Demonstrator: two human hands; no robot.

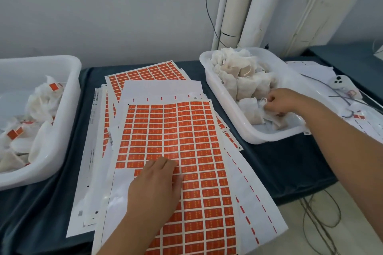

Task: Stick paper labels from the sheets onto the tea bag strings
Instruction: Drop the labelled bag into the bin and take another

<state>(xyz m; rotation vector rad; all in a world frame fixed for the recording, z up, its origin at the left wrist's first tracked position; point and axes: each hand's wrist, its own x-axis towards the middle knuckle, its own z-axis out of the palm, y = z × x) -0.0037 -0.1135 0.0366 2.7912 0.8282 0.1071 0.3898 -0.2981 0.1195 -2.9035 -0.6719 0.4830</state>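
1. My left hand lies flat on the top label sheet, fingers straight and pressing; my right hand has its fingers curled, pinching a tea bag inside the right tray.
2. The risk, as I judge it: strings in the heap may tangle, so one pull drags out several bags; the loose sheets could slide if the pressing hand lifts.
3. The tray's near rim stands between bag and sheet; bare table lies just beside it; the sheets overhang the table's front edge; the left tray is well apart.

Label sheets lie piled in the middle of the tabletop, overhanging its front edge. The left tub sits at the left edge, the right tub right of the sheets toward the back; both hold tea bags.
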